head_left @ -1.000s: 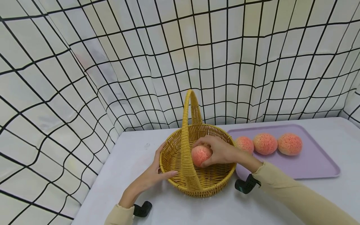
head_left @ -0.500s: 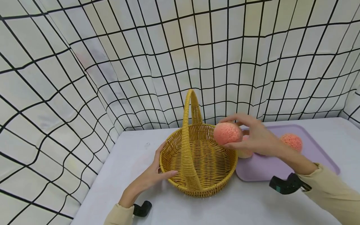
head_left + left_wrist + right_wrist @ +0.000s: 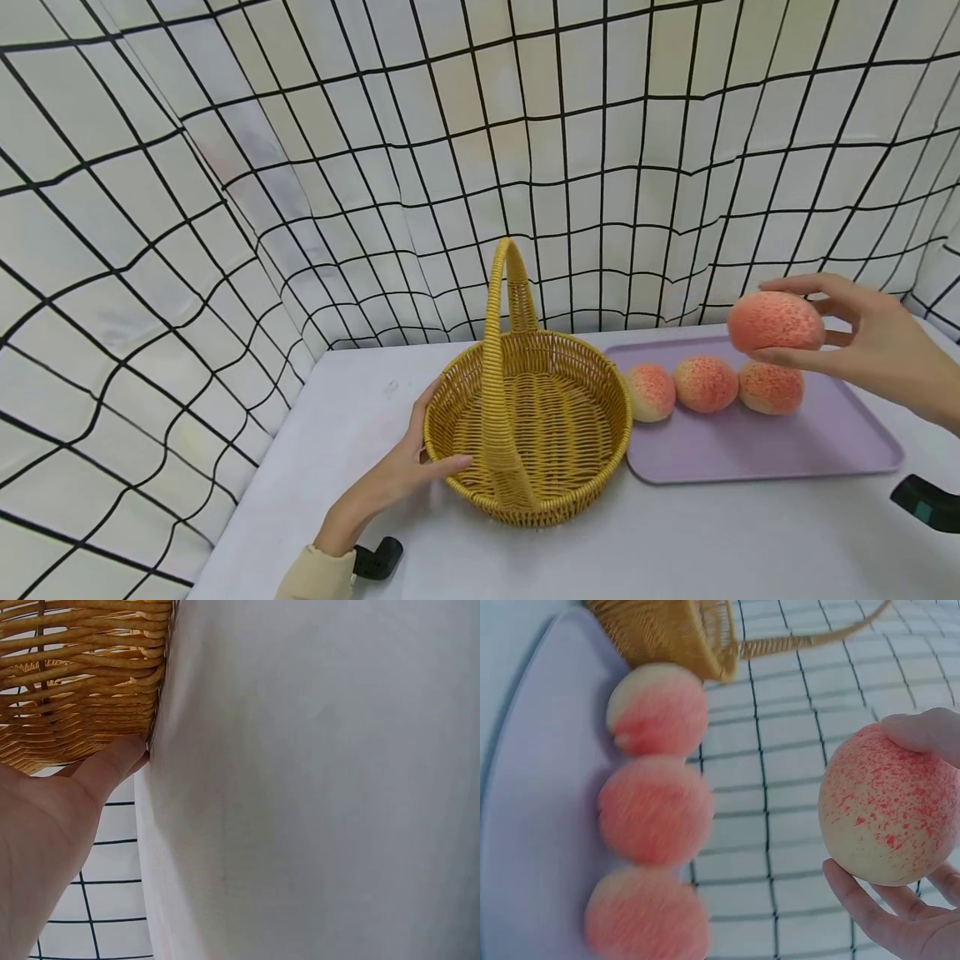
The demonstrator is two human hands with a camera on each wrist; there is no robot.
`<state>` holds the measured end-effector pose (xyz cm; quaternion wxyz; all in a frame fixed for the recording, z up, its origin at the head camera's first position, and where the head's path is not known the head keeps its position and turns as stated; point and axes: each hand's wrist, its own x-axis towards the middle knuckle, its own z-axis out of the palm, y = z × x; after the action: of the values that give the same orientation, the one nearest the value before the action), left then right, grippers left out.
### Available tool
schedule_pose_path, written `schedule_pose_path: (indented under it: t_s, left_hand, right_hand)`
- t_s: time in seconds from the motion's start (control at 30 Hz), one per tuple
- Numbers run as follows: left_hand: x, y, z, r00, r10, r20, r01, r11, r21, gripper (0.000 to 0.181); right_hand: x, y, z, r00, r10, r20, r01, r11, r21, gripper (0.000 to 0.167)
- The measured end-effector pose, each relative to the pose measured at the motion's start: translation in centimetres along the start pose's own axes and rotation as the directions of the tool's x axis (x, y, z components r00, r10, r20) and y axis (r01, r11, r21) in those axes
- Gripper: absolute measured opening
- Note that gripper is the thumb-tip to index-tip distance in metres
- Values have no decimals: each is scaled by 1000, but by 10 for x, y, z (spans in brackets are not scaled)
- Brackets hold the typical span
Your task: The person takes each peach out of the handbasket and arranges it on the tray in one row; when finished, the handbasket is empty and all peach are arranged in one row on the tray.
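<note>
My right hand (image 3: 877,342) grips a peach (image 3: 776,322), pink with red speckles, between thumb and fingers. It is raised above the right part of a lilac tray (image 3: 757,454). In the right wrist view, the held peach (image 3: 889,810) shows a pale yellow side. My left hand (image 3: 408,458) holds the left side of a round yellow wicker basket (image 3: 562,425), its thumb over the rim and the other fingers along the outside. No peach lies in the basket, and its tall handle stands upright.
Three more peaches (image 3: 706,384) sit in a row on the tray, the leftmost beside the basket's right rim. A white wall covered by black grid netting (image 3: 600,167) rises behind the white table (image 3: 360,392).
My right hand has lifted the peach out of the basket and carried it right, over the tray. The left hand and the basket have stayed in place.
</note>
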<state>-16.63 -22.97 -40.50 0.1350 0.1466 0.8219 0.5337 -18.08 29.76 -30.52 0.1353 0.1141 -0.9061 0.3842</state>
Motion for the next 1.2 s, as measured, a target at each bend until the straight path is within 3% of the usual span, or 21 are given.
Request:
schedule_pose_path:
  t_s: [0.33,0.6,0.9,1.2]
  left_hand:
    - [2,0,1,1000,-5,2,5,1000,-1,114]
    - [2,-1,0,1000,-3,5,3,1000,-6,115]
    - [1,0,0,1000,-1,-7,1,1000,3,115]
    - [0,0,0,1000,-2,-1,2,1000,4,114]
  right_hand:
    - [-7,91,-16,974,222,-40,-224,973,-61,70]
    - [-17,141,-12,977,212,-34,-215,964,-157,59]
    - [-18,138,-3,957,285,52,-270,943,-194,66]
    - [-14,136,-5,937,312,159,-262,925,-274,81]
